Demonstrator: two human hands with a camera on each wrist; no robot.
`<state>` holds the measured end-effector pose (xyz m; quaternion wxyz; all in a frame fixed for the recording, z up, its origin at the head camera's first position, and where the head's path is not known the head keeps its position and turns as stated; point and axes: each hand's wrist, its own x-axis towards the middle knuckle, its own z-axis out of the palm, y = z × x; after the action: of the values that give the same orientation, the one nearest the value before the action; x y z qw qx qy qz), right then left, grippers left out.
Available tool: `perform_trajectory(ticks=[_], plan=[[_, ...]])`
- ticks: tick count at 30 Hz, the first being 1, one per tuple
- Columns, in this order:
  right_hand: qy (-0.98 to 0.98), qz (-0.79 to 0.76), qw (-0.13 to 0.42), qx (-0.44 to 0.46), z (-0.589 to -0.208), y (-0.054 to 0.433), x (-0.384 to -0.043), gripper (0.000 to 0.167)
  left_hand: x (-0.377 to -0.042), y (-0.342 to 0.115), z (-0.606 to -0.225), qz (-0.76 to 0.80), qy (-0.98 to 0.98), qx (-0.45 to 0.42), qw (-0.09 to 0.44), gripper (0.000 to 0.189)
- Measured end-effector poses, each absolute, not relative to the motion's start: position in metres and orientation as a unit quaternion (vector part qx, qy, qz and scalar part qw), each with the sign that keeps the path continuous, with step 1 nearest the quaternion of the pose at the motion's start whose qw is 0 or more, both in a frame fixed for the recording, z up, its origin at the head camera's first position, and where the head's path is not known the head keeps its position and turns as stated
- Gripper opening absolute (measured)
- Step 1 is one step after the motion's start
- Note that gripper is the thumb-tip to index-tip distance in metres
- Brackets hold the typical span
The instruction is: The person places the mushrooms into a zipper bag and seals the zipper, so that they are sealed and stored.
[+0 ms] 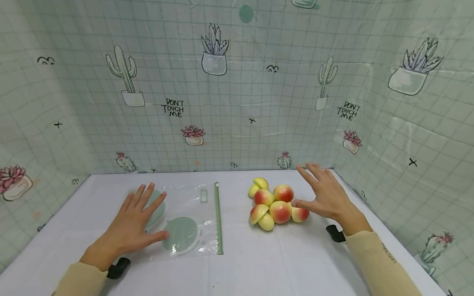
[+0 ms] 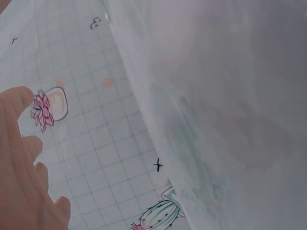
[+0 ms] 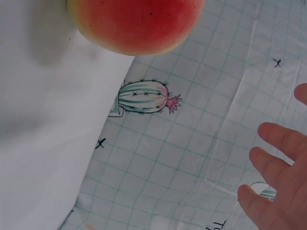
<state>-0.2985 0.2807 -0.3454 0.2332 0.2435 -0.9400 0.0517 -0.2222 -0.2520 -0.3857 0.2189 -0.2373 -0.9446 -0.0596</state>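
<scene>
My left hand (image 1: 129,224) is held with fingers spread over the left part of a clear plastic zip bag (image 1: 181,234) with pale green round prints and a green closure strip along its right side. It grips nothing. My right hand (image 1: 327,197) is also spread open, at the right side of a cluster of small red-and-yellow peach-like fruits (image 1: 280,212). Its thumb overlaps the rightmost fruit (image 1: 300,215) in the head view. A red fruit (image 3: 139,24) fills the top of the right wrist view, apart from the right fingers (image 3: 276,139).
Both things lie on a white-covered table (image 1: 244,263). Yellow pieces (image 1: 261,183) sit at the back of the cluster. A grid-patterned curtain (image 1: 237,94) with printed cacti rises behind and along both sides of the table. Each wrist wears a dark device (image 1: 335,233).
</scene>
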Motion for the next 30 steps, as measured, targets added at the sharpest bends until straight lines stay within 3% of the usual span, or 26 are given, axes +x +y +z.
perform_trajectory(ticks=[30], plan=[[-0.914, 0.054, 0.241, 0.322, -0.349, 0.246, -0.291, 0.094, -0.217, -0.22, -0.387, -0.075, -0.923, -0.292, 0.239, 0.093]])
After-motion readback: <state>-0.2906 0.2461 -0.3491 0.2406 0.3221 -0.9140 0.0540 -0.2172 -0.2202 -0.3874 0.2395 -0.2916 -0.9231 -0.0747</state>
